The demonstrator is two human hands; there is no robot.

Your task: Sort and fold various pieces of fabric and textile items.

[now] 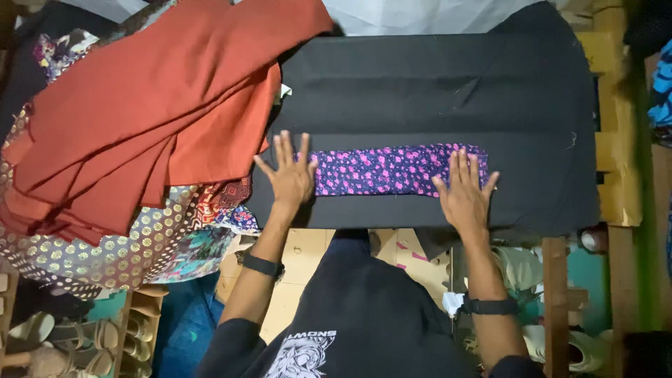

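Pressing down flat, 2 bare hands rested on a narrow folded strip of purple floral cloth [395, 170] that lay lengthwise on a black-covered table [532, 126]. Nearest the camera hung the person's dark printed shirt [364, 315], and a dark band circled each wrist. The left hand [290, 175] lay palm down at the left end of the purple floral cloth, fingers straight and spread apart, thumb angled outward, partly on the strip and partly on the black cover beside it. The right hand [463, 190] lay palm down on the right end of the same strip, fingers also spread and flat, pinching nothing. The purple floral cloth ran between the 2 hands, close to the table's near edge. Left of the strip, a heap of rust-red fabric [154, 105] overlapped the table's left end, with patterned cloth of dots and bright prints [140, 245] hanging beneath it. Beyond the strip, the black cover showed folds running across. Right of the table stood a yellowish wooden frame [616, 140].
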